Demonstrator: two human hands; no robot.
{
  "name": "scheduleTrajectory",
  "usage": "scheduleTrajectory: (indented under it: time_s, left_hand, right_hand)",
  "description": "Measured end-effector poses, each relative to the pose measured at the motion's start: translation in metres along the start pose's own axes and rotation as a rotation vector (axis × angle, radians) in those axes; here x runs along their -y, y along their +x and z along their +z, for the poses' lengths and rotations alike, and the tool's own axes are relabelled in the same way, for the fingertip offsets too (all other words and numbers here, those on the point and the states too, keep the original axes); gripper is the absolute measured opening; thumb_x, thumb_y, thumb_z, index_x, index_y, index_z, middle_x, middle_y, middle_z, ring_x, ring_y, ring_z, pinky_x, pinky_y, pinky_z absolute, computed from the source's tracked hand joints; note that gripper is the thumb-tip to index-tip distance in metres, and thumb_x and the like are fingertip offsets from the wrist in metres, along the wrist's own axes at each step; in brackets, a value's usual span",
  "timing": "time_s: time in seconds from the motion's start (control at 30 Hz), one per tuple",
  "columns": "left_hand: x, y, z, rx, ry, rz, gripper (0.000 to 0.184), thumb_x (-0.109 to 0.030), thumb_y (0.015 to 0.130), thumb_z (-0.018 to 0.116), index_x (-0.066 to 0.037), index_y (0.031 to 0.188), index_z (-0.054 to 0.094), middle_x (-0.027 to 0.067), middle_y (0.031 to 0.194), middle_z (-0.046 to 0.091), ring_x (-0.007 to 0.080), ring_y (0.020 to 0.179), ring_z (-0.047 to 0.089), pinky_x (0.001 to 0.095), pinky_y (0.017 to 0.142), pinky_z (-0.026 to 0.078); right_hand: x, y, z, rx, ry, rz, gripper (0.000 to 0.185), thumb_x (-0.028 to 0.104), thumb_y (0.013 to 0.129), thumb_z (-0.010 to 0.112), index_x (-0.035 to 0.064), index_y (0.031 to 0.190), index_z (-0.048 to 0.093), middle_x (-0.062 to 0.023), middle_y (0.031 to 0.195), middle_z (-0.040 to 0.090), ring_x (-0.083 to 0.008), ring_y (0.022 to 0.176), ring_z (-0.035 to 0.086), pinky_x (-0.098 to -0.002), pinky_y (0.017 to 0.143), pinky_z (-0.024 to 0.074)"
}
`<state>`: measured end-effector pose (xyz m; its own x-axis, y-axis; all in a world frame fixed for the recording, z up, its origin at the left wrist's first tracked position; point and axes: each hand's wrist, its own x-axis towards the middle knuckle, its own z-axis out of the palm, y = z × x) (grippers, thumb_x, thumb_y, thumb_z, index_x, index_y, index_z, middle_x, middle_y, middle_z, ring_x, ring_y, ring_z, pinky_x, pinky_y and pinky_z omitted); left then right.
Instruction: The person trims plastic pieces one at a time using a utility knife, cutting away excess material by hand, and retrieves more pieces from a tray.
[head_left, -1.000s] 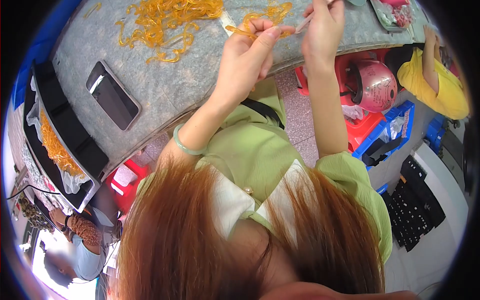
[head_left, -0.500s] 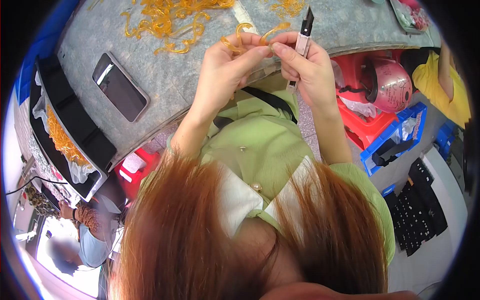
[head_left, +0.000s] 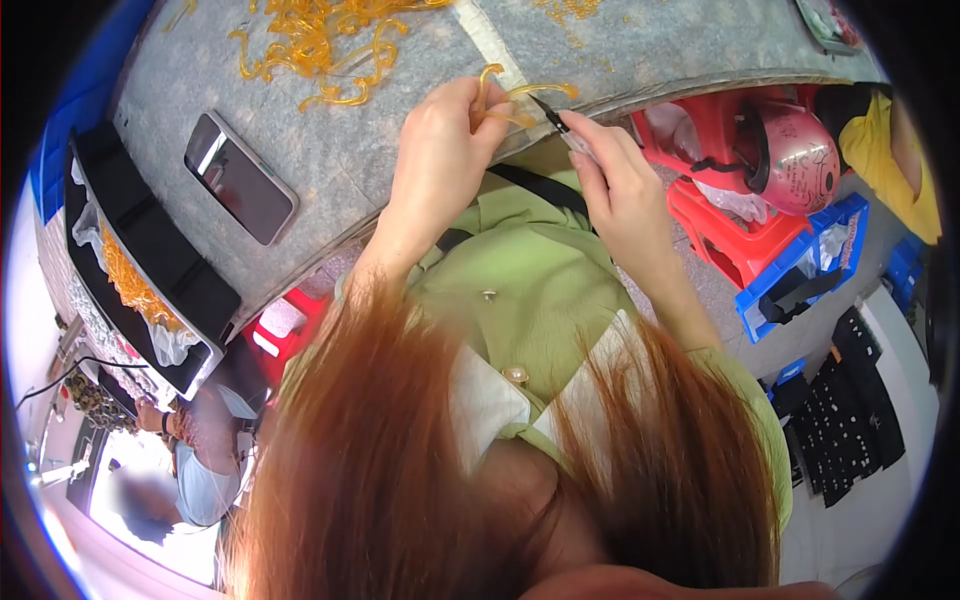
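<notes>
At the table's near edge, my left hand (head_left: pixel 445 150) is closed on a curly amber plastic piece (head_left: pixel 545 90), whose thin curved arms stick out past the fingers. My right hand (head_left: pixel 625 180) grips a utility knife (head_left: pixel 556 120) with its dark blade out. The blade tip points up and left, close to the amber piece; I cannot tell whether it touches. Most of the knife's handle is hidden by my fingers. Beyond my left hand lies a tangled pile of similar amber plastic pieces (head_left: pixel 320 45) on the grey table (head_left: pixel 340 150).
A phone (head_left: pixel 240 178) lies on the table at left, near a black tray (head_left: pixel 165 250) with more amber pieces. Tiny amber bits (head_left: pixel 570 10) are scattered at the back. Right of me are a red stool (head_left: pixel 715 235), a pink helmet (head_left: pixel 795 160) and a blue crate (head_left: pixel 805 270). Other people sit at both sides.
My hands have moved apart from a shared hold on the amber piece. The knife, upright in my right hand before, has swung so its blade points toward the piece.
</notes>
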<state>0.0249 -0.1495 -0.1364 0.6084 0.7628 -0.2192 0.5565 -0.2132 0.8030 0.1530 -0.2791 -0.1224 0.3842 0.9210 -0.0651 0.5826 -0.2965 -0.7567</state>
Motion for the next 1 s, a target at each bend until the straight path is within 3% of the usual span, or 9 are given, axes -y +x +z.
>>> scheduleTrajectory:
  time_s: [0.07, 0.77, 0.87, 1.0]
  left_hand:
    - [-0.0029, -0.0003, -0.0004, 0.001, 0.024, 0.029, 0.014, -0.012, 0.08, 0.061, 0.002, 0.083, 0.058, 0.0155, 0.075, 0.059, 0.0292, 0.069, 0.057, 0.0367, 0.063, 0.046]
    - [-0.0033, -0.0039, 0.0044, -0.05, 0.084, 0.143, 0.015, -0.006, 0.077, 0.063, 0.0, 0.089, 0.055, 0.0154, 0.082, 0.059, 0.0324, 0.071, 0.058, 0.0389, 0.063, 0.047]
    - [-0.0011, -0.0035, 0.0063, -0.091, 0.041, 0.166, 0.013, -0.009, 0.079, 0.063, 0.0, 0.089, 0.06, 0.0085, 0.066, 0.052, 0.017, 0.056, 0.047, 0.0302, 0.055, 0.042]
    - [0.0013, -0.0042, 0.0084, -0.1, 0.029, 0.157, 0.013, -0.008, 0.079, 0.064, 0.0, 0.087, 0.059, 0.0084, 0.065, 0.052, 0.0162, 0.055, 0.046, 0.0293, 0.053, 0.041]
  right_hand:
    - [-0.0009, 0.0001, 0.0024, 0.0, -0.021, -0.024, 0.031, 0.006, 0.084, 0.054, 0.0102, 0.115, 0.055, -0.0113, 0.09, 0.057, -0.033, 0.074, 0.06, -0.0408, 0.062, 0.0489]
    - [0.0071, 0.0013, 0.0067, -0.001, -0.287, -0.081, 0.042, 0.002, 0.074, 0.057, 0.0179, 0.113, 0.061, -0.0037, 0.088, 0.053, -0.0226, 0.07, 0.061, -0.0359, 0.055, 0.0498]
    - [0.0084, 0.0035, 0.0081, 0.005, -0.3, -0.103, 0.043, 0.001, 0.074, 0.056, 0.017, 0.113, 0.061, -0.0038, 0.086, 0.052, -0.0229, 0.068, 0.061, -0.0354, 0.054, 0.0497]
    - [0.0084, 0.0082, 0.0074, 0.02, -0.29, -0.111, 0.043, 0.001, 0.074, 0.056, 0.016, 0.114, 0.06, -0.004, 0.085, 0.051, -0.0229, 0.067, 0.061, -0.0349, 0.053, 0.0496]
